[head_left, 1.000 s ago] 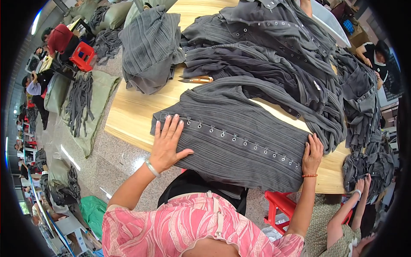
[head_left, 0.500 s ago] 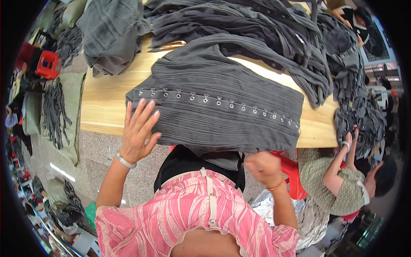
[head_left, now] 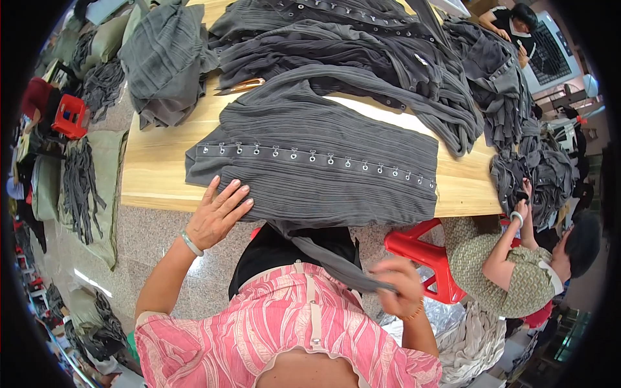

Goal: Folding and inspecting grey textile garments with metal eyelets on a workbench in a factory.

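Note:
A dark grey ribbed garment (head_left: 336, 123) lies spread on the wooden table, with a row of metal hook-and-eye fasteners running across it. Its near side reaches the table's front edge. My left hand (head_left: 221, 213) rests flat on the near left part, fingers stretched out and slightly apart. Down by my lap, my right hand (head_left: 400, 284) is closed on the end of the garment's sleeve (head_left: 330, 262), which hangs over the edge and is pulled toward me to the right. Motion blurs the right fingers a little.
More dark grey garments (head_left: 336, 48) are heaped at the back, and a folded pile (head_left: 165, 64) stands at the back left. A copper-coloured cutting tool (head_left: 242, 86) lies between. A red stool (head_left: 427, 258) is beside me; a co-worker (head_left: 511, 271) handles garments at the right.
My right hand has moved down toward me, drawing the sleeve out from the table edge. My left hand has settled onto the garment from a raised position. The view has shifted slightly.

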Motion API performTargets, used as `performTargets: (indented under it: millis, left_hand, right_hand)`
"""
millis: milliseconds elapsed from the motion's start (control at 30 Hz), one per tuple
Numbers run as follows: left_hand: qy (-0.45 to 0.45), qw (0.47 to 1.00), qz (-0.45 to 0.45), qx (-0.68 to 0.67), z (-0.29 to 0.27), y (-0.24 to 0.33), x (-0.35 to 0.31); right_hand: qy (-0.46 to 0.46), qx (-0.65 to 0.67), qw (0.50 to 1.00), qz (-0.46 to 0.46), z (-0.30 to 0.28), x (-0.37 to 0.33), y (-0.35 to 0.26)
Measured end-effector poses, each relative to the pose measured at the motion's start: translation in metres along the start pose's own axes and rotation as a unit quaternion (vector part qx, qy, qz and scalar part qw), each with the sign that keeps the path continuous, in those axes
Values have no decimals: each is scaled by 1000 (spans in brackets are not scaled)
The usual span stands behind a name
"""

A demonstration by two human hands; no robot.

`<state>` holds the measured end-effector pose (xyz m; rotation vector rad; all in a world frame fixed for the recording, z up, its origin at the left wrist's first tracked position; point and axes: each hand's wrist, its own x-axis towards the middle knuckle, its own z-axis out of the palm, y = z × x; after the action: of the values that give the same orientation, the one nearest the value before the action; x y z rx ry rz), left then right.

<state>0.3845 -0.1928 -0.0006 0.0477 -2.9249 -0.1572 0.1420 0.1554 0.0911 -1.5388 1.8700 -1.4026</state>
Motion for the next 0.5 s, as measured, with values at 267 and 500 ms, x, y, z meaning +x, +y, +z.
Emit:
performTargets:
  millis: [267, 500]
  left_hand:
    - [9, 1000, 4, -21, 3, -1, 9]
    - [15, 1000, -7, -19, 6, 6, 3]
  right_hand:
    - [250, 371, 889, -97, -143, -17, -79]
    - [285, 335, 869, -226, -244, 12, -135]
